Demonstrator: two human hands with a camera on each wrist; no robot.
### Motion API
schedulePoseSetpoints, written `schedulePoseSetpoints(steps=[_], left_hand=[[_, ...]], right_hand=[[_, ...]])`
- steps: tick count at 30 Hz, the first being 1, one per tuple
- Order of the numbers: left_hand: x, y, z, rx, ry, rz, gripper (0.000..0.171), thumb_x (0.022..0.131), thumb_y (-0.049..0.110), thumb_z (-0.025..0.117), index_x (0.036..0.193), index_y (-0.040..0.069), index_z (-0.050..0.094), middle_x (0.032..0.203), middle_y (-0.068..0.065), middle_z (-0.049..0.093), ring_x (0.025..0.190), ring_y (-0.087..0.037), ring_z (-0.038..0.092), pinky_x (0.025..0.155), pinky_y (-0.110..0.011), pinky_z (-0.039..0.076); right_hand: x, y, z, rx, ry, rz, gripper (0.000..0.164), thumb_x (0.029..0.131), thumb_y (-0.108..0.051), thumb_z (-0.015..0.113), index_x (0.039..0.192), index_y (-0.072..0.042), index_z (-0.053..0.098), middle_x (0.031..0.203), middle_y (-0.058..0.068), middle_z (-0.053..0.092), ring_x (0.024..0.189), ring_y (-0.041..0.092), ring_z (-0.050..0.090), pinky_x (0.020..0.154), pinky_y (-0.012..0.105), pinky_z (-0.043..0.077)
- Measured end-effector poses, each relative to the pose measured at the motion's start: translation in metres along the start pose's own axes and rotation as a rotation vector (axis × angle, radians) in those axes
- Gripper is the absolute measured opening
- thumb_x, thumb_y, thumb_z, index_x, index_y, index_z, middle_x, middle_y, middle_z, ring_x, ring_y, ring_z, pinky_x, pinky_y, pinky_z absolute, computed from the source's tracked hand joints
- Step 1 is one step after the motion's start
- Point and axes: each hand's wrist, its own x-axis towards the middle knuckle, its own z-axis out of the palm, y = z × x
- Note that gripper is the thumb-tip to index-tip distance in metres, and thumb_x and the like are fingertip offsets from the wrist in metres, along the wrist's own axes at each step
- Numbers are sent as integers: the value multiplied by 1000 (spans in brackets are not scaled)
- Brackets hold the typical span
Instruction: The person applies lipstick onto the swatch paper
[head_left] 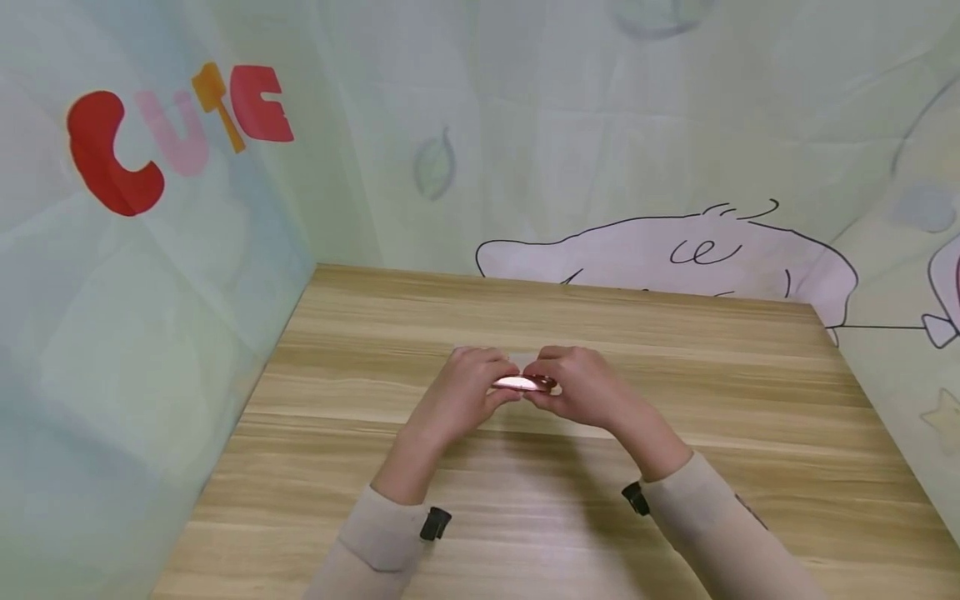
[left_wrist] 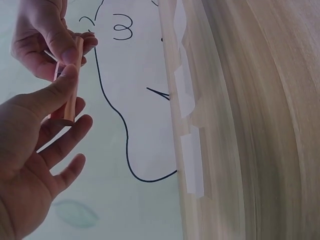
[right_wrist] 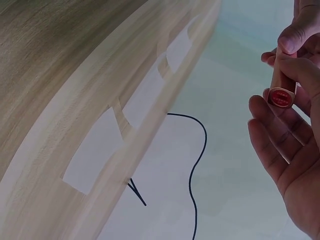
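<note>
Both Hands Pinch One Shiny Tube

Nearest me, pale sleeves [head_left: 378, 533] with dark clips [head_left: 435, 523] at the cuffs lead to two hands meeting over the table. The left hand [head_left: 465, 387] and right hand [head_left: 581, 383] are each clamped on an end of a copper-coloured tube [head_left: 522, 383], thumb against fingers, probably because so slim a thing sits steadier gripped from both sides. The right thumb presses its side, leaving the red end label [right_wrist: 281, 98] uncovered; its lettering is too small to read. The tube is above the wooden tabletop [head_left: 337, 333]. Beyond lie white pieces [left_wrist: 192, 165], perhaps paper, then a cartoon-printed backdrop [head_left: 375, 167].
</note>
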Motion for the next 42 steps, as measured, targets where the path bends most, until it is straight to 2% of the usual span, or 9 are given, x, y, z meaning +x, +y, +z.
schedulePoseSetpoints(steps=[5,12,20,27,32,38,42], left_hand=[[-1,-6,-2,-12,4,8,20,87,26,80,101,12,77,97,1,73,93,-18,67,95,-43,47],[-7,-22,-10,19,95,-47,19,82,20,85,98,11,77,96,1,73,91,-18,68,87,-42,50],[-9,-23,-10,-3,53,-105,20,86,23,83,101,11,77,102,0,73,98,-21,65,93,-40,48],[-16,-28,-11,-74,62,-172,23,86,19,83,103,6,76,99,0,67,94,-19,59,84,-36,51],[-19,-33,-11,-96,90,-161,26,84,17,84,104,3,75,93,0,65,87,-17,56,79,-35,49],[-24,-37,-10,-110,116,-157,28,85,18,83,107,3,74,88,2,61,83,-15,53,75,-33,48],[-27,-41,-10,-127,132,-158,25,85,17,83,104,4,74,89,3,61,83,-14,54,74,-32,49]], right_hand=[[-4,5,0,-4,11,-10,8,85,-17,82,87,-13,75,75,-9,60,62,4,56,55,18,45],[-12,14,-9,-25,85,44,11,82,-18,85,84,-15,75,73,-12,60,62,0,54,53,21,44],[-16,15,-11,-42,81,51,8,86,-20,81,85,-14,74,73,-10,62,62,1,53,53,20,44],[-19,18,-9,-36,110,48,9,85,-20,81,86,-13,74,75,-9,62,63,2,55,54,21,46],[-20,19,-8,-32,121,59,10,85,-19,81,86,-13,74,77,-7,64,65,6,60,56,22,48],[-18,17,-7,-18,122,71,13,85,-20,81,91,-11,75,81,-6,67,70,3,62,60,23,52],[-18,16,-7,-16,141,60,11,85,-18,81,90,-10,75,82,-5,68,70,4,63,60,24,52]])
